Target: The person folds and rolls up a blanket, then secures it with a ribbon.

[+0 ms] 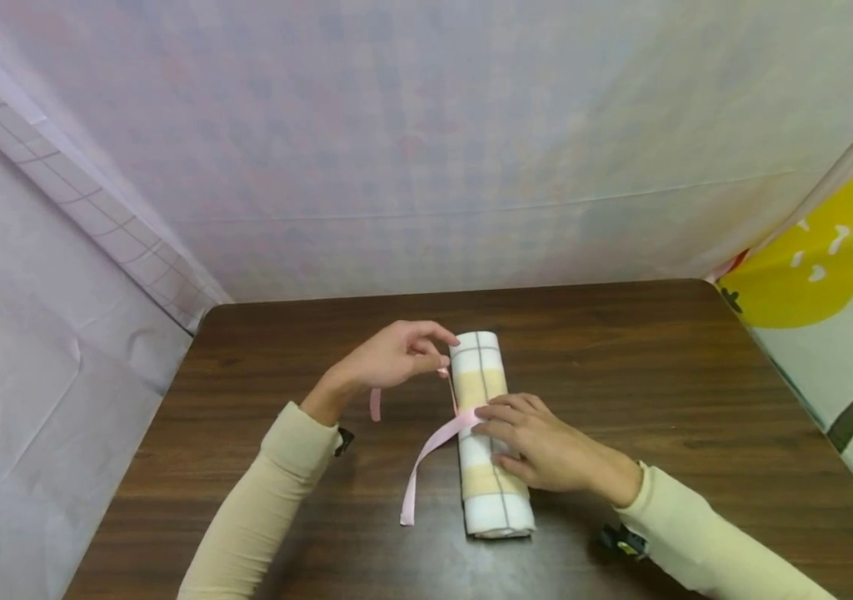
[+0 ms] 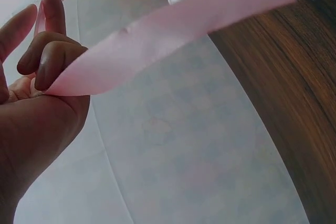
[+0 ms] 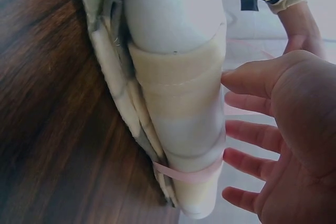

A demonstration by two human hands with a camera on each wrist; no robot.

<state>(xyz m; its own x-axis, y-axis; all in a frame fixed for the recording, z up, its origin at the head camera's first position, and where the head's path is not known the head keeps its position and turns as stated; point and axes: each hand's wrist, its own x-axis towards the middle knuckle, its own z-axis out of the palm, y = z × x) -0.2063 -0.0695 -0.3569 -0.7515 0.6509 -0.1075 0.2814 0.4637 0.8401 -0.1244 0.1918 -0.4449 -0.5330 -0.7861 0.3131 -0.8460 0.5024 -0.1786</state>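
A rolled-up cloth [image 1: 497, 510], white with pale yellow bands and thin grey lines, lies lengthwise on the table. Around its middle runs a pink ribbon [image 1: 430, 448], one tail of which trails onto the wood at the left. My left hand [image 1: 391, 355] pinches another length of the ribbon [image 2: 157, 38] beside the roll's far end, and its loose end sticks out past the fingers. My right hand [image 1: 550, 448] rests on the roll with spread, relaxed fingers, the fingertips near the ribbon band. In the right wrist view, loose cloth layers [image 3: 118, 85] show along the roll's side.
The dark wooden table [image 1: 621, 358] ends at a pale checked curtain [image 1: 411, 192] behind. White sheeting [image 1: 14, 350] hangs at the left. At the right is a white cloth with a yellow print [image 1: 809, 275].
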